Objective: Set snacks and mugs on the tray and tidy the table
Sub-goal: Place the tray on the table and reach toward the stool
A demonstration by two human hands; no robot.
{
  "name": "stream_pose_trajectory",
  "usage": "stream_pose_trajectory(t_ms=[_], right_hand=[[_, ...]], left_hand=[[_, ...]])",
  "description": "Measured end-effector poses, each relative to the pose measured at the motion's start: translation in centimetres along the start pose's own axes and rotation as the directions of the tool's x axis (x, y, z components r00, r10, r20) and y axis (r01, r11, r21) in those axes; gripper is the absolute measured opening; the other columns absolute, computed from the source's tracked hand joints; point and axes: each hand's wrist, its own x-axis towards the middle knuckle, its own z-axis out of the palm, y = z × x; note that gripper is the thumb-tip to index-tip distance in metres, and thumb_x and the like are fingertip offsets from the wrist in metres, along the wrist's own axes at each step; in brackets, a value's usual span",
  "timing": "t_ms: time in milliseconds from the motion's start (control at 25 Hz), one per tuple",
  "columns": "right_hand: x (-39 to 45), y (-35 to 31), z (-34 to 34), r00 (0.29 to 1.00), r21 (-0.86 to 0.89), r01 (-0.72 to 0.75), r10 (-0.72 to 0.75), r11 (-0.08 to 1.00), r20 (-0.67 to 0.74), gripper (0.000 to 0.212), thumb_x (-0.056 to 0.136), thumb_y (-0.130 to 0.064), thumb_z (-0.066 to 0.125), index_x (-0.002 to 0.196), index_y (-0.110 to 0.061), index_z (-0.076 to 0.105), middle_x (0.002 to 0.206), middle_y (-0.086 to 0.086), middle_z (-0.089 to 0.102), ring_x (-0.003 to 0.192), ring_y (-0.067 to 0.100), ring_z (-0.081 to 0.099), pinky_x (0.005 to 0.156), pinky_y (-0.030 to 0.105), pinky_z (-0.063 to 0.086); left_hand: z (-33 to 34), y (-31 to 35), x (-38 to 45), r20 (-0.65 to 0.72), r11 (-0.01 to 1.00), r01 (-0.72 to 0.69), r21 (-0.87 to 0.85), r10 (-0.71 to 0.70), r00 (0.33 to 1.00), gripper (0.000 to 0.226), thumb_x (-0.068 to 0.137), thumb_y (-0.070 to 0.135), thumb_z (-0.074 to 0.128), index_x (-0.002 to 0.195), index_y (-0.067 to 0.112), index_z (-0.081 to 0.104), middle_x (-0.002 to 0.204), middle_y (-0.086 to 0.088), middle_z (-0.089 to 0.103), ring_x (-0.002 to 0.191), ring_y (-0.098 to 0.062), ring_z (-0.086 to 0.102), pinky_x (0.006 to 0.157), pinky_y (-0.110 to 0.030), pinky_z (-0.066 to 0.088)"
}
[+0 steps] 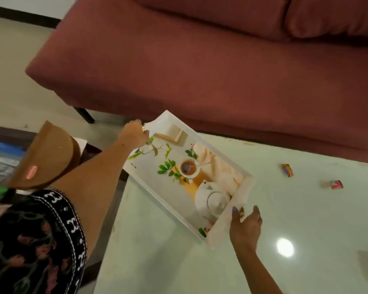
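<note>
Head view: a person's left hand (134, 132) and right hand (245, 223) grip opposite ends of a white printed tray (248, 184) at the glossy table (285, 209) corner; it should be kept level, clear of two wrapped snacks (287, 170) nearby.
</note>
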Motion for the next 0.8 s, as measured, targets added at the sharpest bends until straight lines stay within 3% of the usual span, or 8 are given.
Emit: stream_pose_trajectory(t_ms=[160,320,440,560,640,800], right_hand=[[2.8,1.6,0.5,0.993,0.149,-0.115,0.116,0.982,0.004,0.042,0.093,-0.016,0.053,0.133,-0.008,0.046,0.132,0.013,0.054,0.118,0.031,0.053,0.098,0.038,0.042],[4.4,2.8,0.0,0.978,0.281,-0.209,0.196,0.937,0.076,0.033,0.086,-0.004,0.061,0.118,-0.009,0.061,0.113,0.012,0.066,0.103,0.03,0.063,0.095,0.044,0.05],[5.9,2.9,-1.9,0.983,0.287,-0.182,0.169,0.941,0.068,0.034,0.084,-0.001,0.062,0.117,-0.009,0.063,0.107,0.01,0.067,0.099,0.028,0.063,0.095,0.046,0.05],[7.0,2.6,-4.8,0.988,0.245,-0.145,0.127,0.958,0.088,0.035,0.084,0.0,0.062,0.118,-0.009,0.063,0.109,0.008,0.066,0.102,0.028,0.062,0.096,0.047,0.049],[7.5,2.5,-6.6,0.988,0.213,-0.119,0.095,0.97,0.118,0.035,0.083,0.002,0.062,0.117,-0.009,0.063,0.108,0.008,0.065,0.102,0.027,0.06,0.096,0.048,0.049],[7.9,3.6,-9.2,0.988,0.13,-0.073,0.053,0.989,0.147,0.037,0.083,0.004,0.061,0.118,-0.01,0.062,0.107,0.009,0.063,0.098,0.025,0.059,0.096,0.047,0.049]], left_hand=[[1.7,0.5,2.1,-0.036,0.991,0.094,-0.098,-0.098,0.995,0.043,0.096,0.018,0.042,0.134,-0.001,0.04,0.142,-0.022,0.042,0.131,-0.037,0.039,0.106,-0.041,0.034],[1.7,-1.3,3.3,-0.047,0.955,0.195,-0.221,-0.21,0.977,0.038,0.089,0.01,0.051,0.126,0.003,0.054,0.133,-0.017,0.054,0.123,-0.033,0.051,0.102,-0.036,0.043],[1.0,-2.4,1.7,0.03,0.908,0.225,-0.354,-0.229,0.973,0.031,0.087,0.003,0.05,0.116,-0.001,0.06,0.122,-0.022,0.061,0.11,-0.036,0.059,0.088,-0.035,0.049],[0.2,-3.0,-2.9,0.12,0.81,0.272,-0.52,-0.247,0.962,0.013,0.086,0.0,0.056,0.094,0.001,0.066,0.123,-0.024,0.059,0.096,-0.03,0.057,0.091,-0.041,0.049],[0.0,-3.5,-6.5,0.168,0.686,0.334,-0.647,-0.299,0.939,0.003,0.082,-0.003,0.062,0.083,-0.001,0.063,0.123,-0.023,0.059,0.101,-0.031,0.058,0.095,-0.044,0.048],[1.1,-4.4,-12.9,0.207,0.646,0.376,-0.664,-0.324,0.923,0.034,0.077,-0.003,0.068,0.11,-0.007,0.061,0.116,-0.023,0.063,0.097,-0.028,0.061,0.085,-0.038,0.05]])
